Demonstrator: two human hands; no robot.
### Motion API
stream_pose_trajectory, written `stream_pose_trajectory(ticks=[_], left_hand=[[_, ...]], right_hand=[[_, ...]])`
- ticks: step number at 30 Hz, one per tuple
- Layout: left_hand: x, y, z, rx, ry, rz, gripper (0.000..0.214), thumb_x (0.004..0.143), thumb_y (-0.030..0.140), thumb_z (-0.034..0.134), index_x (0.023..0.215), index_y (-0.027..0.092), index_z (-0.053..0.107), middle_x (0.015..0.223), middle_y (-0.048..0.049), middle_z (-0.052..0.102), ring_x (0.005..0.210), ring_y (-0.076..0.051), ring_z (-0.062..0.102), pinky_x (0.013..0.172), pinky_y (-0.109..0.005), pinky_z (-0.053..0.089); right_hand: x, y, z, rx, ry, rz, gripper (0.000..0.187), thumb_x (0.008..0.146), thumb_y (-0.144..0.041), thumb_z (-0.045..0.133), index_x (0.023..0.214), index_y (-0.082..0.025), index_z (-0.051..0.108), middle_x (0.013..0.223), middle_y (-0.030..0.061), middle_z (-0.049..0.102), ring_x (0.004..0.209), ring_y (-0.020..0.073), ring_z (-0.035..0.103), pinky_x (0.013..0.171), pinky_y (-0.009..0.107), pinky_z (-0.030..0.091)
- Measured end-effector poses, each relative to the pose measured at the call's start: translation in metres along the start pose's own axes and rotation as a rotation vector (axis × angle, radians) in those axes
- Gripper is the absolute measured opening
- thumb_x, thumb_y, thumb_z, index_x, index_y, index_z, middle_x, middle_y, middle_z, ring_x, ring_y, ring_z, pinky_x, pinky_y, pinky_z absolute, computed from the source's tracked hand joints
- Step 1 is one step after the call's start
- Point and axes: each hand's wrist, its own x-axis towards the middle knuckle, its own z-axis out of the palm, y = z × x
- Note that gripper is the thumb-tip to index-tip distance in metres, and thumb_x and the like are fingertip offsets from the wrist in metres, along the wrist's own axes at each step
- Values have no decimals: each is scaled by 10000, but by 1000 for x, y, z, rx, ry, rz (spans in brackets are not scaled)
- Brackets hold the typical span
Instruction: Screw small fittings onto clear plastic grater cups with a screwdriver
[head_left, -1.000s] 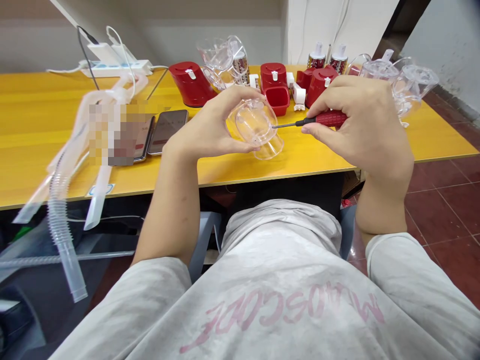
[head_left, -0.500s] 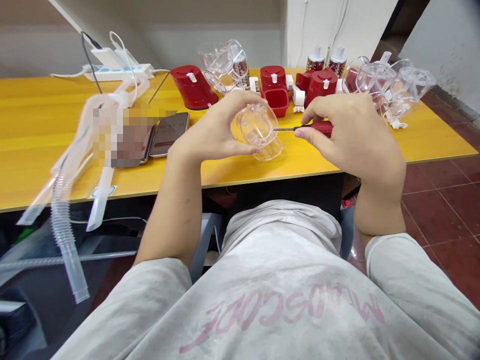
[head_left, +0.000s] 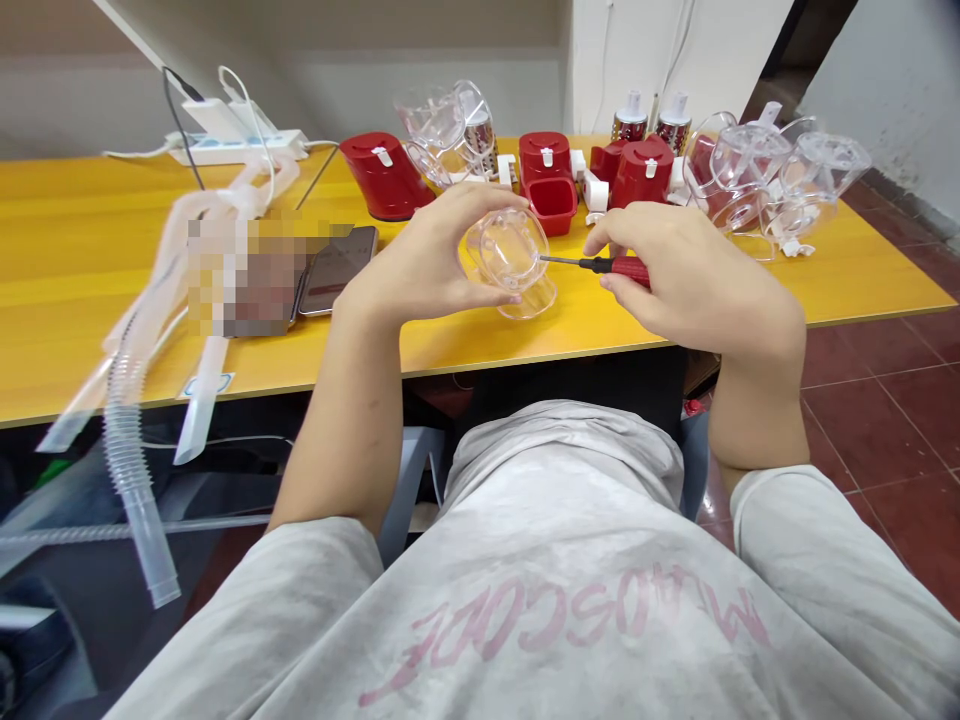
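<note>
In the middle of the frame our left hand (head_left: 427, 270) is wrapped around the clear housing (head_left: 510, 262) above the yellow table (head_left: 75, 250); our right hand (head_left: 690, 285) pinches the red screwdriver (head_left: 600, 264), tip at the housing; if the smooth plastic turns, we fear the tip slips off.

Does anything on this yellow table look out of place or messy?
Yes: the clear ribbed plastic hoses droop over the front left edge of the yellow table, hanging unsupported. The clear plastic cup in the left hand and red-handled screwdriver in the right hand look intact.
</note>
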Motion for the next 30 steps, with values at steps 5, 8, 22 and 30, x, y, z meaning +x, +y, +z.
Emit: stream_pose_trajectory(ticks=[5, 8, 22, 30], left_hand=[[-1, -20, 10, 41, 53, -5, 1039, 983, 1029, 933, 1815, 446, 720, 1881, -93, 712, 1791, -526, 642, 1550, -777, 490], [-2, -26, 14, 80, 50, -42, 1070, 957, 949, 1005, 1865, 482, 685, 1918, -94, 675, 1801, -551, 615, 1535, -795, 497], [2, -11, 29, 135, 68, -180, 1021, 889, 863, 1063, 1782, 510, 717, 1919, -62, 649, 1807, -589, 537, 1489, -887, 452], [3, -7, 28, 81, 61, -175, 989, 911, 924, 992, 1740, 462, 715, 1843, -46, 695, 1779, -566, 520, 1489, -905, 405]], right_hand=[[24, 33, 19, 109, -119, 96, 382, 1184, -377, 830, 1542, -257, 893, 1393, 153, 953, 1258, 424, 888, 1172, 572, 683], [41, 46, 29, 111, -263, 160, 242, 1221, -418, 800, 1262, -229, 947, 1175, 134, 956, 1061, 369, 875, 1030, 503, 663], [54, 76, 43, 276, -335, 144, 326, 1222, -218, 675, 913, -244, 777, 821, -6, 800, 779, 206, 695, 847, 378, 523], [47, 64, 40, 54, -224, 54, 329, 1204, -267, 642, 998, -239, 898, 944, 52, 885, 827, 248, 629, 903, 441, 527]])
